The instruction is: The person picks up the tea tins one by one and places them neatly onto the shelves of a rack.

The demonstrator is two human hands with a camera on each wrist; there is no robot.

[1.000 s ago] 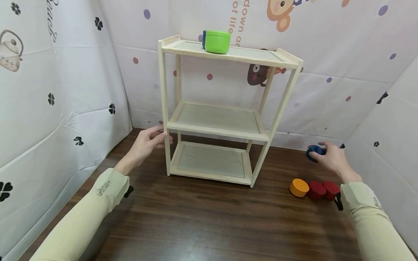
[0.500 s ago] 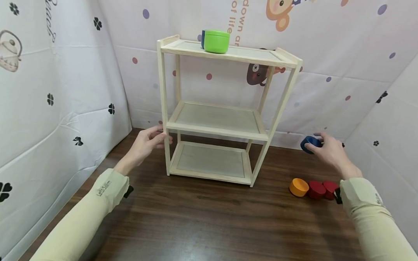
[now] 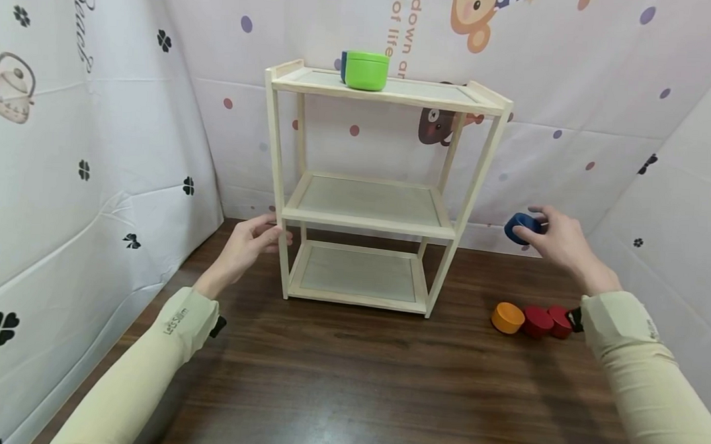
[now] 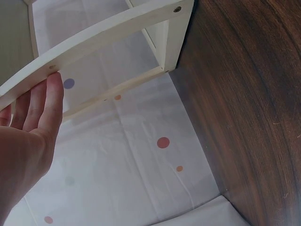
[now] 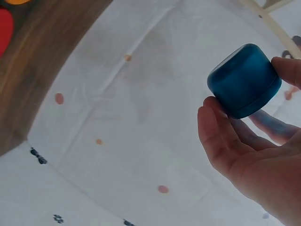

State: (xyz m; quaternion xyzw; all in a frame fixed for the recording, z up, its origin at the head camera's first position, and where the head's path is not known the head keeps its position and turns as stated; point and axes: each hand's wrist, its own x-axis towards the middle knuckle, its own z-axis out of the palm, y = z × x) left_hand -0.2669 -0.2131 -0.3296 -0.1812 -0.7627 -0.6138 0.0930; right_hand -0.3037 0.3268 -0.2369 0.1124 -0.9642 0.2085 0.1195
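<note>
My right hand (image 3: pixel 560 244) pinches a small blue round container (image 3: pixel 521 228) between thumb and fingers, tilted and raised above the floor, right of the shelf. The right wrist view shows its smooth side and a seam near one end. My left hand (image 3: pixel 244 245) holds the front left post of the pale wooden shelf rack (image 3: pixel 367 223) just below the middle board, some fingertips partly hidden behind the post. In the left wrist view, fingers (image 4: pixel 52 101) touch the post. On the top board stands a bright green round container (image 3: pixel 366 72), with a blue thing (image 3: pixel 343 68) mostly hidden behind it.
On the dark wood surface (image 3: pixel 337 373), right of the rack, an orange round container (image 3: pixel 507 318) and two red ones (image 3: pixel 538 322) stand in a row below my right hand. Printed white cloth (image 3: pixel 240 131) hangs behind and at both sides.
My right hand has lifted the blue container and carried it left, toward the rack. My left hand stays on the post. The containers on the surface and top board keep their places.
</note>
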